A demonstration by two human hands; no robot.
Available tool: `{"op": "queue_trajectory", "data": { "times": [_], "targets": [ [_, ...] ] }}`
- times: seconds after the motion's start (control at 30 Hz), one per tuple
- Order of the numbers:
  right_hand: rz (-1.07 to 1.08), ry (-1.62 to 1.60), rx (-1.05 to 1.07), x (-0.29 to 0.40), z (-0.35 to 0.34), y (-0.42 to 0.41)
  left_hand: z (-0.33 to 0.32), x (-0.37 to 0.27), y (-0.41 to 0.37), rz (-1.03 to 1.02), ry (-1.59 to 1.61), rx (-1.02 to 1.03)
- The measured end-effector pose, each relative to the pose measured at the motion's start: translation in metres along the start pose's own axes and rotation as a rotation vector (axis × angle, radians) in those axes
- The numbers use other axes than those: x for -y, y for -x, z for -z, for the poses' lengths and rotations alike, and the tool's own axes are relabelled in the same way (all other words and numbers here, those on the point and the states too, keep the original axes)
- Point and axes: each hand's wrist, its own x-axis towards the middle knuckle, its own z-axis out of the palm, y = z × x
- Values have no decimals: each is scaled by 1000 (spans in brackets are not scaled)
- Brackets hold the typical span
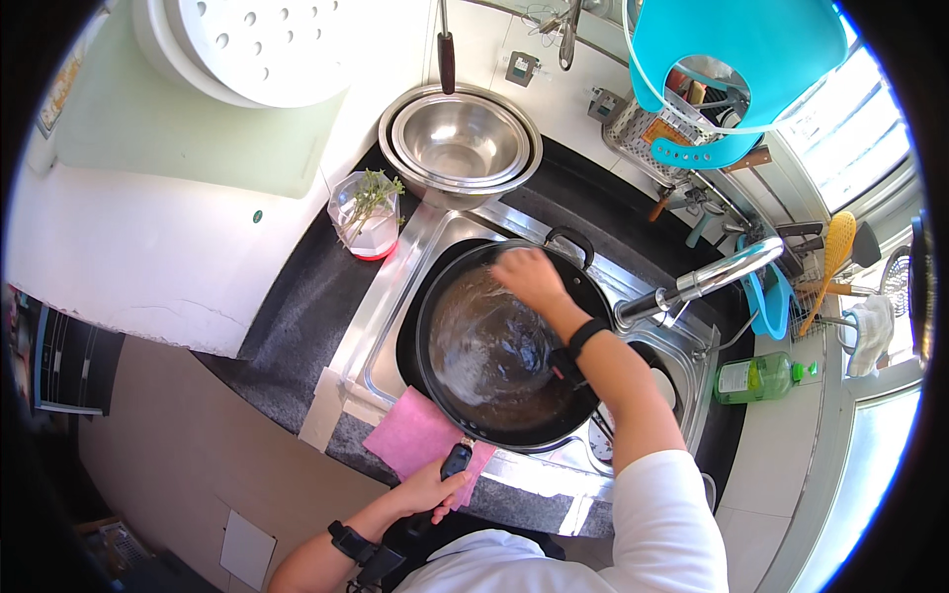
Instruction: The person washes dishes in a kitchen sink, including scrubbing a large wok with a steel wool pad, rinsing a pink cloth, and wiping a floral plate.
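A large black wok [519,437] rests over the stainless steel sink [383,359], holding brownish, swirling water [493,363]. My left hand [428,491] grips the wok's long black handle [456,461] near the counter's front edge. At the wok's far inner wall is my right hand [530,278], with its fingers curled downward and slightly blurred. Whether those fingers hold anything is hidden. A pink cloth [408,430] lies on the sink's front edge, partly under the handle. The wok's small loop handle [577,241] points towards the back.
A chrome faucet [730,267] reaches in from the right, near a green soap bottle [760,378]. Nested steel bowls [461,141] stand behind the sink. Left of it is a clear container with green sprigs [367,211]. A turquoise silicone bib [741,37] hangs upper right.
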Motion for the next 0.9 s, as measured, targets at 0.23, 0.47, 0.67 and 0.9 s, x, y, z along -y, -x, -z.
{"op": "queue_trajectory", "data": {
  "times": [0.23, 0.47, 0.67, 0.9],
  "targets": [
    [-455, -87, 647, 27, 32, 140, 0, 0, -2, -23, 31, 17],
    [-785, -257, 438, 44, 8, 111, 1, 2, -4, 13, 57, 69],
    [-1056, -709, -603, 60, -38, -7, -1, -3, 0, 23, 13, 48],
    [-611, -2130, 5, 138, 6, -16, 5, 3, -3, 20, 16, 28]
  ]
}}
